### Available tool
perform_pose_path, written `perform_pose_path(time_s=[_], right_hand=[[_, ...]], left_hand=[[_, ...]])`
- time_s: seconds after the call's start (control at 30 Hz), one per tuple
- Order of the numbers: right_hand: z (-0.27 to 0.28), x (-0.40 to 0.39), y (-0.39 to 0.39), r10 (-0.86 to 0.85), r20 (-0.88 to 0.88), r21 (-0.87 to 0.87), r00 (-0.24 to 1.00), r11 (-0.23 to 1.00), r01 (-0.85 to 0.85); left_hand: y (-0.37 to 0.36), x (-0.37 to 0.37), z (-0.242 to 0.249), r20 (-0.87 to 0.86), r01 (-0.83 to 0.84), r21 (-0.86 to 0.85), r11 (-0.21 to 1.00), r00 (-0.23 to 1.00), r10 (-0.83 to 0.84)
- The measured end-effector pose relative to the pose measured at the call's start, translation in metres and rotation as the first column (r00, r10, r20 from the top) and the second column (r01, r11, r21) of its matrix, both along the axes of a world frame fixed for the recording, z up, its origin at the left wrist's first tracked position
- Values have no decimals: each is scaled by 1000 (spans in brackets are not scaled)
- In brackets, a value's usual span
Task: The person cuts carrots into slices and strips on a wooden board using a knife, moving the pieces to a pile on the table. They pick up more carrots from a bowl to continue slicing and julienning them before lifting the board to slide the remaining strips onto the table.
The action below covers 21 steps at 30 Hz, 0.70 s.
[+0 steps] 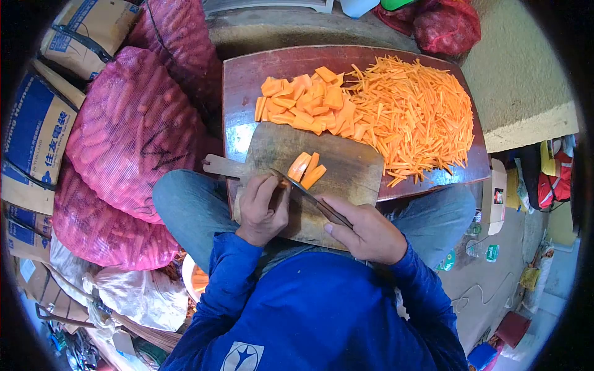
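Observation:
My right hand [365,230] grips a knife [318,206] by its handle, the blade slanting up and left across the wooden cutting board [356,170]. My left hand [264,209] is closed, fingers curled beside the blade's tip. A bit of orange shows at its fingertips, a carrot piece mostly hidden by the fingers and knife. Just beyond the blade lie a few thick carrot slices [307,170]. Past the board, on the reddish table [260,62], rest a pile of flat carrot slices [303,102] and a larger heap of carrot strips [417,111].
Pink mesh sacks [133,130] bulge at the left beside stacked cardboard boxes [37,133]. A white container [193,278] with carrot pieces stands low by my left arm. A red mesh bag [447,28] sits behind the table. Plastic bottles [481,250] lie on the floor at right.

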State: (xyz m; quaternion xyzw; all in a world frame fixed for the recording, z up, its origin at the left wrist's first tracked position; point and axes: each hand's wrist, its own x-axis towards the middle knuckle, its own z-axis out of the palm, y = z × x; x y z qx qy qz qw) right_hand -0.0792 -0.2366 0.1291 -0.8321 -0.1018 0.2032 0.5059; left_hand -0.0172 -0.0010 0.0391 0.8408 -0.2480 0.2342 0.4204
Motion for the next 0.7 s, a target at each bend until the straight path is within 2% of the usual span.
perform_pose_path(time_s=[0.13, 0.23, 0.3, 0.43, 0.5, 0.53, 0.6, 0.63, 0.7], right_hand=[[-10, -2, -8, -38, 24, -6, 999, 999, 38], [-15, 2, -18, -17, 31, -92, 999, 996, 20], [-22, 5, -21, -58, 166, -72, 984, 995, 71], [-10, 14, -27, -77, 139, -98, 987, 991, 91], [-9, 12, -30, -90, 181, 26, 979, 996, 87], [-10, 11, -34, -88, 182, 25, 979, 996, 85], [-14, 9, -42, 15, 190, 68, 982, 997, -28], [-14, 9, -47, 16, 190, 66, 982, 997, -29], [-13, 11, -56, 98, 120, -25, 988, 995, -96]], left_hand=[[4, 0, 0, -30, -32, -6, 999, 999, 31], [4, -1, 2, -93, -62, 2, 998, 994, 62], [3, -1, 6, -96, -59, 6, 998, 994, 60], [6, 0, 10, -160, -45, -2, 999, 986, 44], [7, 0, 13, -271, -37, -79, 996, 962, 14], [8, 1, 16, -271, -39, -80, 996, 963, 16], [12, 3, 20, -328, 0, -131, 991, 944, -43], [14, 4, 20, -328, -2, -134, 991, 944, -42], [18, 6, 20, -362, 45, -136, 990, 928, -92]])
